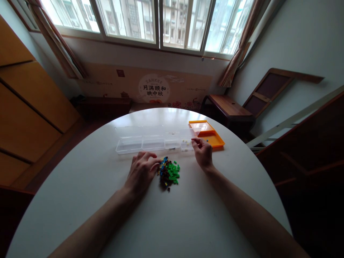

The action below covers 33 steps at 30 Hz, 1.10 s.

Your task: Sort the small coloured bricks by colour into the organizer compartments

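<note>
Well, we have both our hands over the white bench (pixel 182 222), well apart from each other. Our left hand (pixel 142 168) is at the left side of a heap of little bricks (pixel 172 173). Its fingers are bent, and the tips reach the edge of the heap. We cannot tell if they hold a brick. Our right hand (pixel 203 152) is up by the right end of the long clear box (pixel 117 152). Its fingers are curled in with the tips close together, but we cannot tell if there is a brick between them.

The heap sits on the bench, between our two hands and on the near side of the box. We see bright green bricks on its right side and dark brown ones in the middle. Some blue and yellow ones are at the top left.

The clear box has a row of little rooms. In the one beside our right hand we see some small pale bits (pixel 185 142). Just to the right is an orange tray (pixel 220 144) with two parts, and a tiny blue bit (pixel 207 140) shows in the near part. Past the bench we see a brown chair (pixel 228 105) and big windows (pixel 129 21).
</note>
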Available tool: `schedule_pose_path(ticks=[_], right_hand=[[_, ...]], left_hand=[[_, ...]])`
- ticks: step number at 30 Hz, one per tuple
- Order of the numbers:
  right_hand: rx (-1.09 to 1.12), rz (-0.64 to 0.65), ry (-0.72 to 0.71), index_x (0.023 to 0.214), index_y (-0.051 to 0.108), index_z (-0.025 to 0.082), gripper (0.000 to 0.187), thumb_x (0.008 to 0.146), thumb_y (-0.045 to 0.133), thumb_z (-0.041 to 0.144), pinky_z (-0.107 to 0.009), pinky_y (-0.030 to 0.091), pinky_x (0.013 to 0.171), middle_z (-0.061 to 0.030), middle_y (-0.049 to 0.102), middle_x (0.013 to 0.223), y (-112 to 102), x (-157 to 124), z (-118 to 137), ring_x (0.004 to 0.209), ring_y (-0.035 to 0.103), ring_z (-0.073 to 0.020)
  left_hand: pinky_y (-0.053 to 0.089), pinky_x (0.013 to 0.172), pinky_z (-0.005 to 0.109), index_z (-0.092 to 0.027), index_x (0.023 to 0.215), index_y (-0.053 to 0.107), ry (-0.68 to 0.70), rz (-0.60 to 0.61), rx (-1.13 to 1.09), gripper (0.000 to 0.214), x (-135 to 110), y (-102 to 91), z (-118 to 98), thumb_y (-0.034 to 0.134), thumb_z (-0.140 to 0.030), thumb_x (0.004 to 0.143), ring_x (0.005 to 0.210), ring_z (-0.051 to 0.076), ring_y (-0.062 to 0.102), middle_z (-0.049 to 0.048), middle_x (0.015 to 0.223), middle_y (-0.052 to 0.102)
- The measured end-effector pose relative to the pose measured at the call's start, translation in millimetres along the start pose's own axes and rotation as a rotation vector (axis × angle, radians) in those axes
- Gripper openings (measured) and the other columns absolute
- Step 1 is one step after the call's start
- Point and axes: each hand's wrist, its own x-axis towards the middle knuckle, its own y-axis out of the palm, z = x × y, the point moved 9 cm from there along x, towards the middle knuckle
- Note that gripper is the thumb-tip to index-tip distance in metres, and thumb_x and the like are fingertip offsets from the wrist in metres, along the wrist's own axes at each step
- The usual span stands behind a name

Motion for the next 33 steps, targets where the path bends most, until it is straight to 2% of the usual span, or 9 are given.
schedule_pose_path(ticks=[7,12,18,21,24,28,30,33], right_hand=[[-0.014,0.11,-0.098,0.087,0.07,0.016,0.024,0.084,0.055,0.034,-0.027,0.045,0.059,-0.0047,0.067,0.076,15,-15,21,0.056,0.052,-0.0132],[-0.027,0.139,-0.157,0.087,0.07,0.017,0.021,0.086,0.055,0.031,-0.027,0.045,0.061,-0.0032,0.065,0.074,19,-21,30,0.058,0.052,-0.013],[-0.02,0.15,-0.176,0.087,0.07,0.017,0.018,0.086,0.056,0.028,-0.026,0.044,0.06,-0.0021,0.065,0.073,21,-23,33,0.057,0.051,-0.0123],[-0.005,0.173,-0.218,0.086,0.07,0.017,0.015,0.085,0.057,0.025,-0.025,0.044,0.058,-0.0018,0.064,0.074,24,-27,40,0.056,0.049,-0.0112],[0.005,0.307,-0.335,0.094,0.069,0.019,0.014,0.084,0.061,0.025,-0.024,0.044,0.058,-0.0017,0.065,0.079,35,-40,56,0.055,0.048,-0.0102],[-0.006,0.55,-0.554,0.101,0.069,0.022,0.017,0.089,0.058,0.028,-0.025,0.047,0.068,-0.0048,0.068,0.089,54,-66,79,0.069,0.058,-0.0132],[-0.036,0.583,-0.612,0.096,0.069,0.022,0.017,0.092,0.054,0.028,-0.027,0.046,0.071,-0.0062,0.069,0.088,56,-74,85,0.076,0.061,-0.0153],[-0.096,0.575,-0.648,0.089,0.07,0.022,0.02,0.094,0.051,0.028,-0.028,0.045,0.072,-0.0065,0.069,0.084,56,-77,88,0.075,0.061,-0.016]], left_hand=[[0.037,0.086,0.04,-0.023,0.085,0.07,0.029,-0.033,-0.002,0.007,2,-3.2,-3,0.062,-0.023,0.084,0.099,0.024,0.053,0.0042,0.098,0.068],[0.037,0.088,0.041,-0.023,0.092,0.069,-0.027,-0.042,0.028,0.012,1,-2.3,2,0.065,-0.027,0.082,0.101,0.026,0.053,0.0052,0.1,0.067],[0.036,0.086,0.041,-0.023,0.084,0.07,-0.035,-0.026,0.021,0.009,3,-1.7,2,0.062,-0.028,0.085,0.098,0.025,0.053,0.0042,0.096,0.068],[0.037,0.086,0.039,-0.023,0.083,0.07,-0.018,-0.078,-0.051,0.01,4,-7.6,1,0.062,-0.029,0.086,0.095,0.023,0.054,0.0037,0.093,0.068],[0.038,0.086,0.038,-0.022,0.083,0.069,-0.006,-0.136,-0.147,0.013,6,-14.5,-2,0.062,-0.033,0.087,0.092,0.022,0.054,0.0038,0.089,0.068],[0.041,0.084,0.035,-0.022,0.082,0.068,0.052,-0.13,-0.245,0.017,6,-15.8,-10,0.061,-0.035,0.088,0.089,0.02,0.054,0.0038,0.086,0.067],[0.043,0.084,0.035,-0.022,0.082,0.069,0.082,-0.119,-0.268,0.016,5,-15.2,-14,0.061,-0.034,0.088,0.088,0.019,0.054,0.004,0.086,0.067],[0.044,0.085,0.035,-0.022,0.081,0.069,0.101,-0.114,-0.283,0.016,5,-14.4,-17,0.06,-0.034,0.088,0.087,0.019,0.054,0.0042,0.085,0.067]])
